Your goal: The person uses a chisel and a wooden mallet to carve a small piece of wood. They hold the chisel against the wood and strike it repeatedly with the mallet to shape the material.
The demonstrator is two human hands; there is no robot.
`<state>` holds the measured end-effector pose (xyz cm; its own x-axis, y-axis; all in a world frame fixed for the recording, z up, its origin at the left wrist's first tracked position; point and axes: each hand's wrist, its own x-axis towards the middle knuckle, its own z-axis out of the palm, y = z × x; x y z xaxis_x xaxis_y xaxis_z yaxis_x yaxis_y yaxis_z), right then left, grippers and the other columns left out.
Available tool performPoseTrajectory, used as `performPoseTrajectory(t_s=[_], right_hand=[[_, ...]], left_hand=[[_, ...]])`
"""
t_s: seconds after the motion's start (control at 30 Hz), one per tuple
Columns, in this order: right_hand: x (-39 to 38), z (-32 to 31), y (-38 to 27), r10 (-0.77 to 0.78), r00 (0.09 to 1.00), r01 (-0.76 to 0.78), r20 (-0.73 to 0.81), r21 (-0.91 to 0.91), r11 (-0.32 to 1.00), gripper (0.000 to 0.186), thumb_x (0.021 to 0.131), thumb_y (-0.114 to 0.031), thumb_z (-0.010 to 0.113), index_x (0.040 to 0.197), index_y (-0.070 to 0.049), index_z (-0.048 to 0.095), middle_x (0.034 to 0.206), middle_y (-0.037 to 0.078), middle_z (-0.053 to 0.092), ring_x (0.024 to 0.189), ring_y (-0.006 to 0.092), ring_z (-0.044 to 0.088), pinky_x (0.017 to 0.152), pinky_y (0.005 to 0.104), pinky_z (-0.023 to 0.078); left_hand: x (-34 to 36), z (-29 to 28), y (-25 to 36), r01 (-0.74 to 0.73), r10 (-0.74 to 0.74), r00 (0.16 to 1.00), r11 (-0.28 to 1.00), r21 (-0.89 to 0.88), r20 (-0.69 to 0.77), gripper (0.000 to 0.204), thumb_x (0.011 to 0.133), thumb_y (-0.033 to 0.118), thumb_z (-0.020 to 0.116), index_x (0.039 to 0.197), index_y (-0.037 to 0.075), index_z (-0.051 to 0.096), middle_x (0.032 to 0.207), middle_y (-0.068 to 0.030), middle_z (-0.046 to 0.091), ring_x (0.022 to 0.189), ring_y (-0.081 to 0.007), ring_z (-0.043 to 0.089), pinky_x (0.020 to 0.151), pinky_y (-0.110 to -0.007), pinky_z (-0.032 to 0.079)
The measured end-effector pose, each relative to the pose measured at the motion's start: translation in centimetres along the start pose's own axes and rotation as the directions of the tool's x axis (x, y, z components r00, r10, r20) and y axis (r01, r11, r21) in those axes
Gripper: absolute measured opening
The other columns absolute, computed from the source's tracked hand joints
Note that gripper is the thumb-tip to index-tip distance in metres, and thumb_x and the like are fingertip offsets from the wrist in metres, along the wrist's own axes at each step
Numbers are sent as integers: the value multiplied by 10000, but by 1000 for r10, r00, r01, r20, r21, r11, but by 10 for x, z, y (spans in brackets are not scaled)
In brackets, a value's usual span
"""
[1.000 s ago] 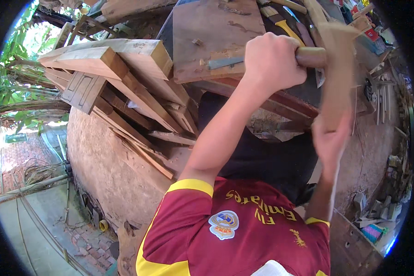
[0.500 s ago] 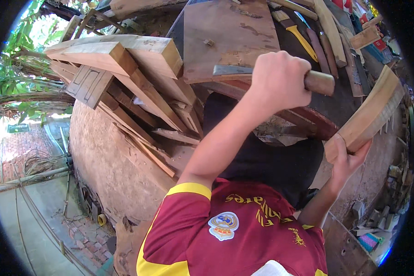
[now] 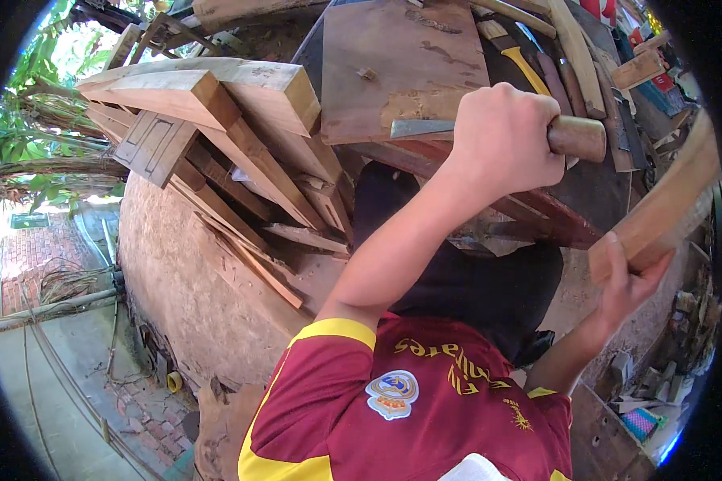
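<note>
My left hand (image 3: 507,138) is closed in a fist around a chisel (image 3: 579,139). Its flat metal blade points left and its round wooden handle sticks out to the right. The blade lies over the near edge of a brown wooden board (image 3: 405,60); whether it touches the board I cannot tell. At the right, my right hand (image 3: 632,280) grips the lower end of a thick, slightly curved wooden block (image 3: 670,200), which tilts up toward the far right. The block's upper end runs into the dark rim of the picture.
Left of the board stands a stack of squared timbers (image 3: 257,156) with a small marked block (image 3: 154,144) among them. Behind my left hand lie a yellow-handled brush (image 3: 525,68) and several other handled tools. Wood scraps (image 3: 658,377) lie on the ground at right.
Both hands have shifted to the right, the left with the chisel and the right with the wooden block. The block has moved farther toward the picture's right rim and is slightly blurred.
</note>
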<state>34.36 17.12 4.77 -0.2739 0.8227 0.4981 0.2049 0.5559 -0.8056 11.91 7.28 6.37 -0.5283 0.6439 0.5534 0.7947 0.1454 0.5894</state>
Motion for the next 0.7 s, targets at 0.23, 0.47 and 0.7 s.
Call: performPoseTrajectory(t_s=[0.23, 0.47, 0.7], right_hand=[[-5, 39, -7, -199, 977, 210, 78, -170, 963, 744, 706, -85, 756, 1326, 30, 360, 1249, 183, 483, 1130, 272, 494, 945, 365, 406], [5, 12, 16, -110, 986, 92, -125, -144, 985, 705, 695, -103, 772, 1272, 37, 389, 1219, 191, 480, 1120, 271, 478, 931, 390, 409], [-15, 19, 16, -13, 963, 78, 268, -232, 970, 758, 710, -71, 723, 1341, 47, 319, 1292, 208, 432, 1171, 280, 452, 990, 377, 356]], left_hand=[[1, 3, -1, 25, -25, 999, 1000, 4, -29, 155, 531, 221, 642, 639, 110, 630, 583, -132, 580, 601, -347, 594, 564, -421, 495], [1, 7, -1, 35, -37, 999, 997, 63, 32, 160, 522, 226, 647, 645, 124, 640, 585, -123, 589, 599, -332, 603, 558, -411, 496], [-10, 14, -8, 12, -27, 994, 990, 141, 107, 169, 519, 239, 658, 649, 132, 642, 599, -115, 601, 605, -321, 614, 559, -409, 497]])
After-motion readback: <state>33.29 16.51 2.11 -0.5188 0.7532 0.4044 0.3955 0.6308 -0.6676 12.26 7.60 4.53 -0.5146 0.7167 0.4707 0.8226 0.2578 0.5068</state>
